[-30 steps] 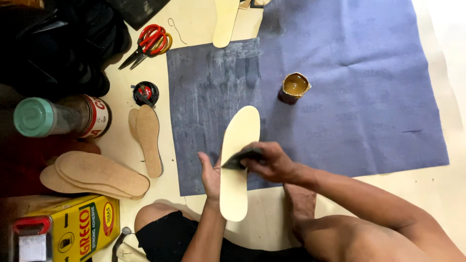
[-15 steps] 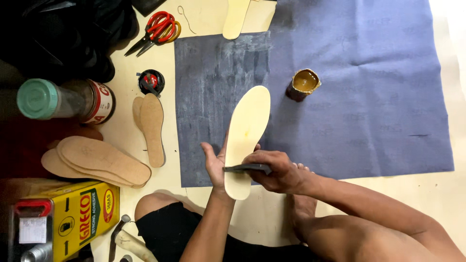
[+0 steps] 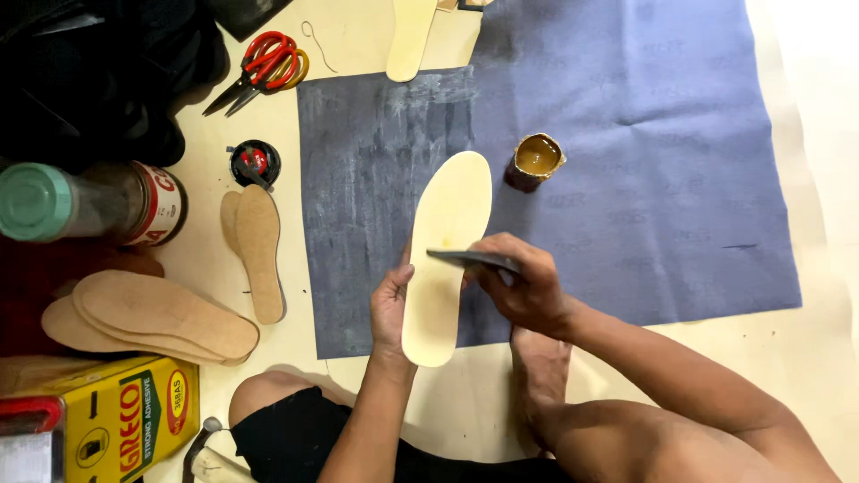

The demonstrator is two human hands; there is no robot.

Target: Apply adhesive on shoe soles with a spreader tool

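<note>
My left hand (image 3: 390,309) grips the lower left edge of a pale yellow shoe insole (image 3: 443,259), holding it over a blue-grey cloth (image 3: 644,161). My right hand (image 3: 523,284) holds a flat dark spreader blade (image 3: 465,258) laid across the middle of the insole. A small brown cup of amber glue (image 3: 535,161) stands on the cloth just right of the insole's tip. My bare knee and foot show below the hands.
Tan insoles (image 3: 152,315) are stacked at left, with two more insoles (image 3: 255,250) beside them. Red-handled scissors (image 3: 259,67), a small round tin (image 3: 254,164), a green-capped jar (image 3: 85,204), a yellow adhesive can (image 3: 121,419) and another pale insole (image 3: 412,36) lie around.
My right hand has drawn the blade along the insole, from the heel part to its middle. The left hand keeps its hold; the view has shifted slightly.
</note>
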